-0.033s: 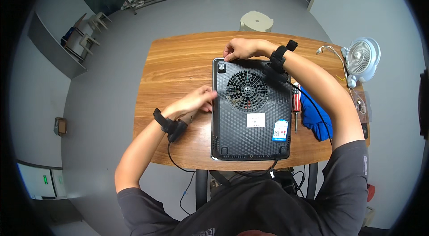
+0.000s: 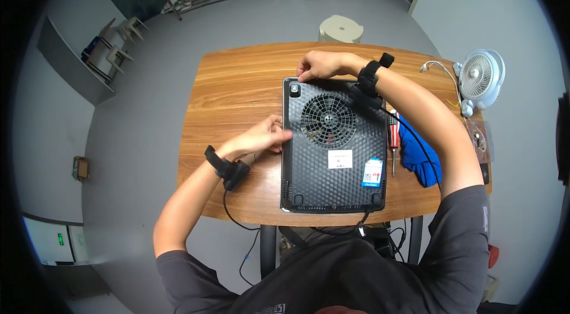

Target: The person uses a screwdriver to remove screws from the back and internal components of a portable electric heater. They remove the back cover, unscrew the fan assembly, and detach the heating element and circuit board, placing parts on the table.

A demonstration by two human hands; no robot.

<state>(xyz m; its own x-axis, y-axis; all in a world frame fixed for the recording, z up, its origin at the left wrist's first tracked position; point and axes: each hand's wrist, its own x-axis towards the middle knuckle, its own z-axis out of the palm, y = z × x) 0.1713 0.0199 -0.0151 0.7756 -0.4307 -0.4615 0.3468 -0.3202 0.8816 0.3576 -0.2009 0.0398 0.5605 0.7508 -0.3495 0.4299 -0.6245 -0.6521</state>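
A black induction cooktop [image 2: 314, 180] lies upside down on the table, its textured underside up. A round fan grille [image 2: 328, 120] sits in its far half, with small feet near the corners and two stickers in the near half. My left hand [image 2: 265, 134] is at its left edge, thumb laid over the rim and fingers curled against the side. Reaching across the far side, my right hand [image 2: 319, 65] has bent fingers pinched on the far edge near the far-left corner; its fingertips are partly hidden. Black straps with small devices circle both wrists.
Right of the cooktop lie a screwdriver [image 2: 393, 136] with a patterned handle and a blue cloth [image 2: 420, 156]. A white fan [image 2: 480, 80] stands at the table's right end. Cables run off the wooden table's [image 2: 231, 82] near edge. A round stool [image 2: 341, 29] stands beyond it.
My left thumb has shifted slightly towards me and a little further over the cooktop's left rim. My right hand and the cooktop look unmoved.
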